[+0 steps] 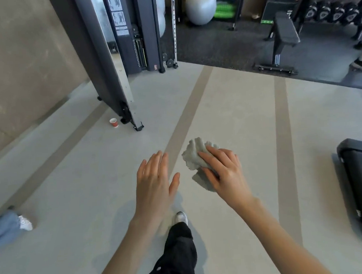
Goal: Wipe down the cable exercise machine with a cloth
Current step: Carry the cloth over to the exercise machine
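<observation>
Holding the cloth [195, 155] bunched in your right grip [222, 172], you have the fingers and thumb curled round it (grey folds spill out ahead of the fingers and below the thumb). Your left grip [155, 180] is wide open, fingers straight and a little spread, touching nothing, just beside the cloth. Both hang over the floor [73, 185]. The machine [112, 62] stands well apart, ahead to your left, with a red cup [114, 122] on the floor near its foot.
</observation>
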Available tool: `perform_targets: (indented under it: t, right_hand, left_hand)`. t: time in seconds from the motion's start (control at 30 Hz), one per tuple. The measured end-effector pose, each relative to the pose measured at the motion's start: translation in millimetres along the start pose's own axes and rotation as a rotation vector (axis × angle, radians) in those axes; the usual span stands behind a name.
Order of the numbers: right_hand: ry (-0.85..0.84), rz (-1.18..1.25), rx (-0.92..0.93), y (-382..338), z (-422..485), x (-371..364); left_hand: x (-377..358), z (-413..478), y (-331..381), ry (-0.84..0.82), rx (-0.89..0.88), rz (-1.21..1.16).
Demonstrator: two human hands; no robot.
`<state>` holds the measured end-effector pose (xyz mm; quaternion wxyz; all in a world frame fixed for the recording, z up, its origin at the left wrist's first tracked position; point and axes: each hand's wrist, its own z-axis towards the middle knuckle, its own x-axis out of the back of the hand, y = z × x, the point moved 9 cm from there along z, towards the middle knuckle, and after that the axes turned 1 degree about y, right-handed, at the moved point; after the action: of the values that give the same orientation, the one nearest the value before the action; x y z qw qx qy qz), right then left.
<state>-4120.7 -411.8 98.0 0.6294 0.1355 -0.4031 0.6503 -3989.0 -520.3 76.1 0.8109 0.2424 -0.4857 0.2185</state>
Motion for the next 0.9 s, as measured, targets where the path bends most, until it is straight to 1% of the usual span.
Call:
perform_targets:
  t: [0.2, 0.43, 0.6, 0.73, 0.9]
  right_hand:
    - [-0.002, 0.029, 0.044, 60.5, 107.2, -78.0]
    - [0.015, 0.087, 0.104, 112.1, 249.3, -162.0]
    - [0.021, 0.127, 0.141, 135.9, 328.6, -215.8]
    - [-0.012, 0.178, 0.191, 149.5, 381.1, -262.0]
    - [0.004, 0.231, 0.259, 173.8, 457.9, -320.3]
  left_hand:
    - [-51.7, 116.7, -52.1, 0.072, 0.043, -0.004]
    - [-85.4, 267.8, -114.7, 0.077, 0.079, 0.014]
    - [-99.1, 338.7, -162.8, 0.079, 0.150, 0.043]
    - [-110.4, 386.8, -196.3, 0.107, 0.184, 0.094]
    - [-138.7, 456.1, -244.9, 0.098, 0.266, 0.105]
